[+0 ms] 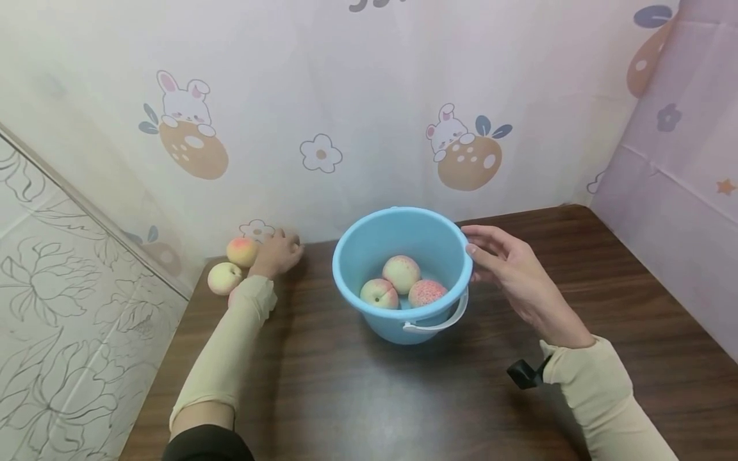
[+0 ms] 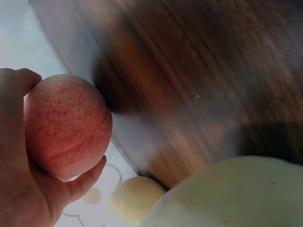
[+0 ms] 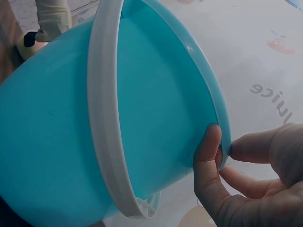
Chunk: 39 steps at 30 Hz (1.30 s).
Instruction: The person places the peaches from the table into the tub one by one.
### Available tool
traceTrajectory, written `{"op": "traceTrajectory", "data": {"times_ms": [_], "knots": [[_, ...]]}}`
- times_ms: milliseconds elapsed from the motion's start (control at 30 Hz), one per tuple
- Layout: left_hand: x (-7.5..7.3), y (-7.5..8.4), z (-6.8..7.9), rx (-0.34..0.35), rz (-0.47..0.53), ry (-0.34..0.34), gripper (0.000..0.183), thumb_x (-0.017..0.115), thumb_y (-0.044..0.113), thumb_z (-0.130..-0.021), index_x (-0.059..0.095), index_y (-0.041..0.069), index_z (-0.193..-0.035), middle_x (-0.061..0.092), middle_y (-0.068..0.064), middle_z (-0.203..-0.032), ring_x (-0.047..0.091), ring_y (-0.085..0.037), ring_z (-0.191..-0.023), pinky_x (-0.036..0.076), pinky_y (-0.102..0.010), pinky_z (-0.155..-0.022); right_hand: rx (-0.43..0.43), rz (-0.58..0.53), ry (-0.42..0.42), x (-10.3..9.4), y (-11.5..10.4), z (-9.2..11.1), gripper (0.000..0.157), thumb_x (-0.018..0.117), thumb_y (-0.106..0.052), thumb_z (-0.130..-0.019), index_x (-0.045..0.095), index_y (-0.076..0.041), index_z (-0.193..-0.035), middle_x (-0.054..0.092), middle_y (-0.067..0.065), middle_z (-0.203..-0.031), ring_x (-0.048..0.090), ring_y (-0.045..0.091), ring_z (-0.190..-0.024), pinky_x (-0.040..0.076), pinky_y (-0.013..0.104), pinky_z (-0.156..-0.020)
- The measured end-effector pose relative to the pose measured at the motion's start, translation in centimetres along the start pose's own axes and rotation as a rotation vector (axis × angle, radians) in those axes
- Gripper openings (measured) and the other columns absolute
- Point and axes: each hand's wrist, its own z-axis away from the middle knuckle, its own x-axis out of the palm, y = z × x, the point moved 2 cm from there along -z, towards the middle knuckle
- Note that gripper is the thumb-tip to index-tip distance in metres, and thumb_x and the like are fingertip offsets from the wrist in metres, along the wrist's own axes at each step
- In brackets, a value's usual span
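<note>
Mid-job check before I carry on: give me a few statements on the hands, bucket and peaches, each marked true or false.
1. The right hand pinches the bucket by its rim. True.
2. Five peaches sit inside the bucket. False: three peaches show inside.
3. The left hand holds a peach. True.
4. The white handle stands arched above the bucket's opening. False: the handle hangs down along the outside.
5. The loose peaches lie right of the bucket. False: they lie left of it.

the left sleeve (image 1: 227, 352) mostly hides one peach (image 1: 232, 297) in the head view
</note>
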Motion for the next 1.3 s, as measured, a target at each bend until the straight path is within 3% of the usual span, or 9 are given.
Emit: {"op": "traceTrajectory", "data": {"times_ms": [233,600,1067,1300], "knots": [[0.3,0.6,-0.1,0.054,-0.032,0.053,0.038,0.053,0.034,-0.104,0.071,0.004,-0.119,0.059,-0.026,-0.122,0.054,-0.050,-0.117,0.051,-0.064,-0.093,0.001,-0.006,0.001,0.0,0.0,-0.1,0.052,0.065,-0.028,-0.103,0.050,-0.009,-0.149,0.061,0.011,-0.133,0.071,0.013,-0.103,0.063,0.028,-0.083],[0.8,0.6,0.1,0.071,-0.127,0.127,0.038,0.055,0.034,-0.098,0.079,0.007,-0.108,0.066,-0.018,-0.104,0.061,-0.040,-0.101,0.053,-0.059,-0.083,0.001,-0.026,0.000,0.0,0.0,-0.1,0.051,0.066,-0.026,-0.103,0.050,-0.009,-0.148,0.062,0.010,-0.133,0.072,0.013,-0.103,0.063,0.028,-0.082],[0.2,1.2,0.3,0.120,-0.158,0.169,0.034,0.056,0.032,-0.098,0.078,0.006,-0.094,0.066,-0.015,-0.095,0.063,-0.038,-0.092,0.052,-0.055,-0.082,-0.005,-0.011,0.000,-0.1,0.0,-0.1,0.052,0.065,-0.028,-0.104,0.049,-0.009,-0.149,0.061,0.014,-0.135,0.071,0.014,-0.103,0.063,0.029,-0.083],[-0.3,2.0,0.7,0.142,-0.177,0.220,0.037,0.052,0.037,-0.098,0.075,0.007,-0.099,0.066,-0.014,-0.096,0.062,-0.037,-0.091,0.053,-0.054,-0.080,0.010,-0.001,0.005,-0.1,0.0,0.0,0.053,0.066,-0.029,-0.103,0.050,-0.010,-0.150,0.060,0.013,-0.134,0.069,0.012,-0.103,0.063,0.027,-0.083]]}}
